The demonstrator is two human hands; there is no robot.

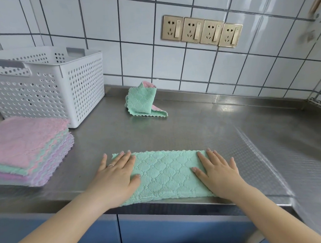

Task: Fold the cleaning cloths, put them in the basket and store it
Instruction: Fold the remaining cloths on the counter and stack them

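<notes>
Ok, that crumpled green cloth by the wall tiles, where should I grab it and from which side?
Pinch the flat scalloped corner of the crumpled green cloth lying on the steel counter, reaching in from the right. That corner sticks out low and free, while the rest stands bunched. The right hand is probably nearer; both it and the left hand now press the flat green cloth.

light: bright, even, soft shadows
glare: sheen on steel counter (202, 123) and wall tiles (137, 21)
distortion: wide-angle, grout lines bow at edges
blur: upper-right corner smeared
</notes>
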